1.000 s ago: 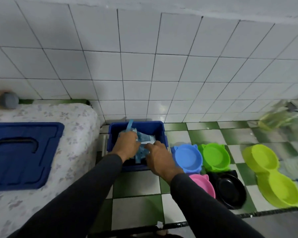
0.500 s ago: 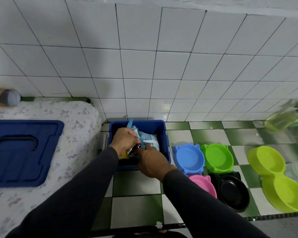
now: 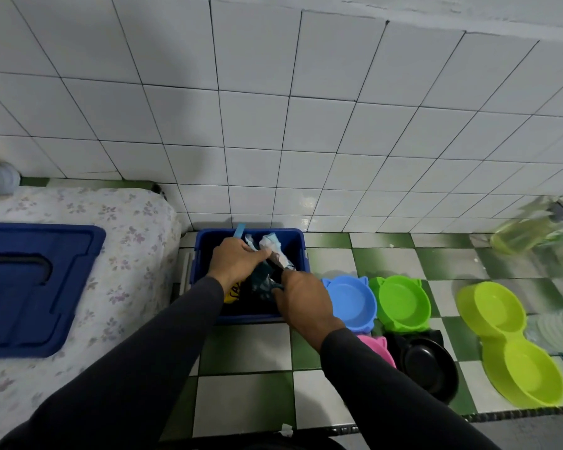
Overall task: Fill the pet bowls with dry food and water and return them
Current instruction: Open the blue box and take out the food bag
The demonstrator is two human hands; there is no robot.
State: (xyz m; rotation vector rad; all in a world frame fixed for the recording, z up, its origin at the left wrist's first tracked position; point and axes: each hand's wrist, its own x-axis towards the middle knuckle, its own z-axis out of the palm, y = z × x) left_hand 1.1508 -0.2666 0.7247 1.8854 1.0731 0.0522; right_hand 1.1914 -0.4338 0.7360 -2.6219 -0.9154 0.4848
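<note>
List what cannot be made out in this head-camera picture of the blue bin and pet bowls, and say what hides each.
1. Contents of the blue bin: covered by the left hand and right hand.
2. Pink bowl: mostly behind the right sleeve.
3. Greenish bottle: blurred, near the right edge.
4. Clear object: blurred, cut off by the right edge.
5. Print on the packets: too small.

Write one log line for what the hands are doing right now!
stage: getting food | left hand: grips bag in blue bin | right hand: grips dark packet | bowls: empty on floor
</note>
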